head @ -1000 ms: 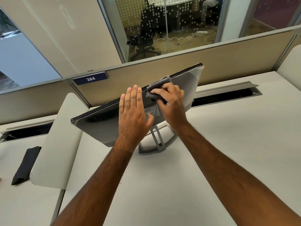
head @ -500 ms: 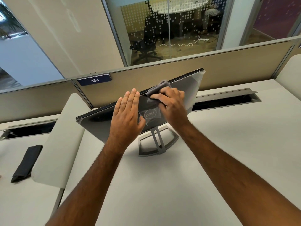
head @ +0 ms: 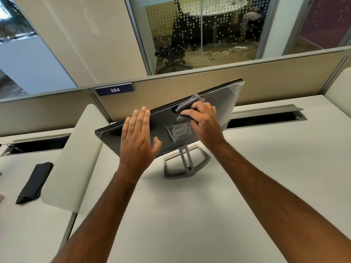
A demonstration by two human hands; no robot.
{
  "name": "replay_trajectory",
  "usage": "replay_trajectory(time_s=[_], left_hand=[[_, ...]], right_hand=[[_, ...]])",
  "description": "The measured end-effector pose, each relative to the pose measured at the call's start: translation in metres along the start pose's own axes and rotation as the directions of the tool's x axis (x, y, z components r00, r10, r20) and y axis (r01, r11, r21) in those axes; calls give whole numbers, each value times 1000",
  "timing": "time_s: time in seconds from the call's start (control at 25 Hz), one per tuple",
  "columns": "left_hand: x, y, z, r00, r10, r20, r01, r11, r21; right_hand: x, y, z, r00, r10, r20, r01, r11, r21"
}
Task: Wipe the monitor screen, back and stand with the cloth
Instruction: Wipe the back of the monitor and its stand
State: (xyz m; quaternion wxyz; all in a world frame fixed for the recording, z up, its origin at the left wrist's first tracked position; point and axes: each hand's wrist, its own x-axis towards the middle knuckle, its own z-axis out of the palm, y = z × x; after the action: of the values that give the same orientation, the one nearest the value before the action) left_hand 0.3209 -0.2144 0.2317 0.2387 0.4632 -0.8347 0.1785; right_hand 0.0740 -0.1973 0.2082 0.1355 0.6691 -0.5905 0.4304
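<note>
Right hand [head: 204,121] pinching cloth [head: 187,107] near monitor [head: 226,103] back's top edge; unwiped span rightward. Left hand [head: 137,137] flat, fingers together.

You have one view only, from the camera on your head, so no second view shares any part of the scene. It looks forward and down over the counter [head: 266,168] from above, with a wide angle that bends the straight edges near the frame's borders. Your forearms enter from the bottom edge and reach away from you, so both hands sit near the middle. The monitor [head: 218,111] stands close ahead, its back toward you. Beyond it the view faces the partition [head: 284,76] and the glass wall [head: 209,35] behind.
</note>
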Motion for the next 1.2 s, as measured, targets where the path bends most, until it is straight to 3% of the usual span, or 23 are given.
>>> replay_trajectory(time_s=[0.2, 0.4, 0.6, 0.72, 0.88, 1.0, 1.08, 1.2], left_hand=[[-1, 4, 2, 999, -43, 10, 43, 999, -12], [-1, 4, 3, 999, -41, 4, 41, 999, -22], [-4, 7, 3, 999, -45, 0, 45, 998, -48], [-5, 7, 3, 999, -54, 7, 54, 997, -52], [-4, 5, 3, 999, -43, 9, 44, 997, -58], [-4, 4, 4, 999, -35, 18, 36, 998, -58], [-4, 4, 4, 999, -34, 12, 34, 998, -60], [-5, 4, 6, 1000, -31, -2, 31, 997, -66]], right_hand=[[8, -31, 16, 987, -133, 90, 133, 991, 1], [-16, -15, 19, 941, -230, 247, 249, 967, -49], [1, -19, 1, 984, -136, 111, 139, 990, -18], [15, -42, 1, 973, -199, 119, 204, 979, -25], [-10, -37, 20, 910, -287, 298, 303, 953, -8], [-32, -16, 25, 860, -274, 430, 328, 943, -56], [-35, -6, 21, 887, -234, 397, 285, 956, -74], [-17, -9, 6, 961, -175, 215, 201, 974, -107]])
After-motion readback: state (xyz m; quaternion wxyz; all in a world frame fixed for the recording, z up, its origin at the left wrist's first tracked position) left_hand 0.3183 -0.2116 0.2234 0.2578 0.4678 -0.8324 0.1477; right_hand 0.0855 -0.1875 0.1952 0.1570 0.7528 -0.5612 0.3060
